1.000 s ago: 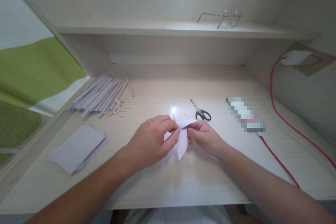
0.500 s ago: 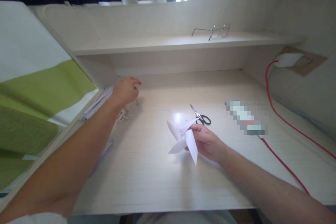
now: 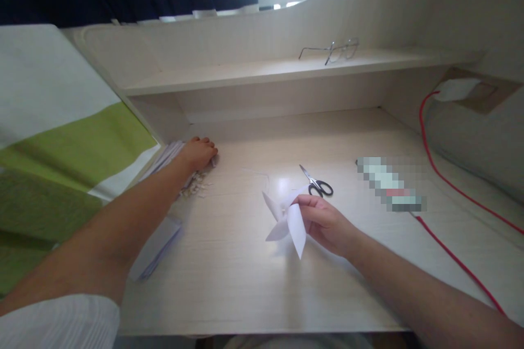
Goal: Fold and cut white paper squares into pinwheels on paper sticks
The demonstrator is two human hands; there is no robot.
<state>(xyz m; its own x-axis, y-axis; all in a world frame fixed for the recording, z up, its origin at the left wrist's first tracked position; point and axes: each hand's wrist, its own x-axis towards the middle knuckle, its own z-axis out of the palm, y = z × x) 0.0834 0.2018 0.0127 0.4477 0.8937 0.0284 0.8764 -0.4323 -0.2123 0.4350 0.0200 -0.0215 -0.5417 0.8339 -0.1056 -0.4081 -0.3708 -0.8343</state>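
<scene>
My right hand [image 3: 327,223] is closed on a white paper pinwheel [image 3: 297,229], pinching it at its right side above the desk. The pinwheel's folded blades spread to the left and downward, with a small pale spot at its centre. At the far left of the desk my left hand [image 3: 200,152] has its fingers curled down round a small greyish thing [image 3: 214,161], mostly hidden under the fingertips. A pile of small beige pieces [image 3: 196,184] lies just below that hand. Black-handled scissors [image 3: 317,182] lie with blades open behind the pinwheel.
Stacked papers [image 3: 166,158] lie along the left side, and a folded paper stack [image 3: 158,245] is nearer me. A thin thread [image 3: 262,173] lies mid-desk. At right are a pixelated device [image 3: 387,182] and a red cable [image 3: 458,262]. Eyeglasses [image 3: 338,52] rest on the shelf [image 3: 245,73].
My left hand has come down, and its fingers have curled over the small greyish thing. The pinwheel has turned slightly in my right hand, which stays nearly in place. The view has tilted a little.
</scene>
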